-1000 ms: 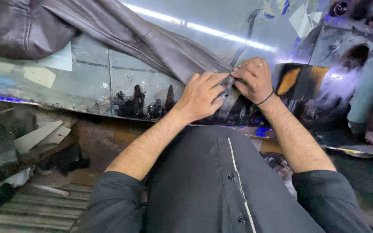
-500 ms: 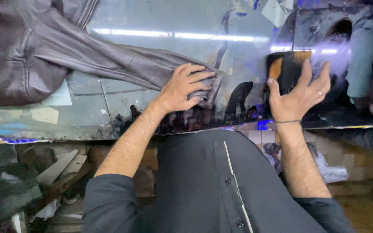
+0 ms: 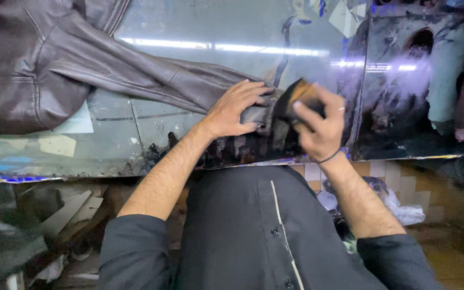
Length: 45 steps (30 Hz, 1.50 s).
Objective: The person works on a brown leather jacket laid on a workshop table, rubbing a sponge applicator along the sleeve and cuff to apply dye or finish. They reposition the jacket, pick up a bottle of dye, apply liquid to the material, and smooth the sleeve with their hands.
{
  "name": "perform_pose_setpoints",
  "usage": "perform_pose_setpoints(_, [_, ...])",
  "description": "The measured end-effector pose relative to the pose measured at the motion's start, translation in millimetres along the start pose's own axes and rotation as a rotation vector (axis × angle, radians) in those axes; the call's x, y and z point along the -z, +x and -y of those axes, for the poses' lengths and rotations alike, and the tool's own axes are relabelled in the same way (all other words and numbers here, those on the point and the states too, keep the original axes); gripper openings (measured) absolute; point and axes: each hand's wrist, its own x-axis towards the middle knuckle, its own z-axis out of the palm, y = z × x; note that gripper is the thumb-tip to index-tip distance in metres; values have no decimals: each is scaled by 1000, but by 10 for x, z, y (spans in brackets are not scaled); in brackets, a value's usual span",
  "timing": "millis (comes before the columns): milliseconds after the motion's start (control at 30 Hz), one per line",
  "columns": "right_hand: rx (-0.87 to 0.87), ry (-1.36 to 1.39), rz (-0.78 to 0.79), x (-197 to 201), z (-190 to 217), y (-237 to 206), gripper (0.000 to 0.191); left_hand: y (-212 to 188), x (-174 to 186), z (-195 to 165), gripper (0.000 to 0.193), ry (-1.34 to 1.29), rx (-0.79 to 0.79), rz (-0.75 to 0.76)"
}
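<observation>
A dark brown leather jacket (image 3: 33,64) lies on a glass-topped table (image 3: 226,32), one sleeve (image 3: 151,80) stretched toward me. My left hand (image 3: 237,107) presses flat on the sleeve's cuff end and pins it to the glass. My right hand (image 3: 318,126) grips a dark sponge with an orange-brown face (image 3: 299,94) and holds it against the cuff just right of my left fingers. The right hand is blurred with motion. A thin band circles my right wrist.
Dark dye stains (image 3: 404,96) cover the glass at the right and along the front edge. Paper scraps (image 3: 76,123) show under the glass. Clutter and boards (image 3: 60,215) lie below the table at left, crumpled plastic (image 3: 398,207) on the tiled floor at right.
My right hand has left its open spot at the right, picked up the sponge and brought it to the cuff. My left hand stayed on the sleeve.
</observation>
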Motion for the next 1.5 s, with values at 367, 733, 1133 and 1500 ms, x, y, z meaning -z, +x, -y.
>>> perform_pose_setpoints(367, [166,-147,287,-23,80,448,45,26,-82,55,121,9,89,4])
perform_pose_setpoints(733, [77,-356,430,18,353,670,34,107,33,139,132,2,-28,108])
perform_pose_setpoints(1133, [198,-347,677,-128,701,766,31,102,-26,84,141,294,28,36])
perform_pose_setpoints(1500, [242,-401,838,-178,615,784,42,105,-88,177,150,372,-46,-2])
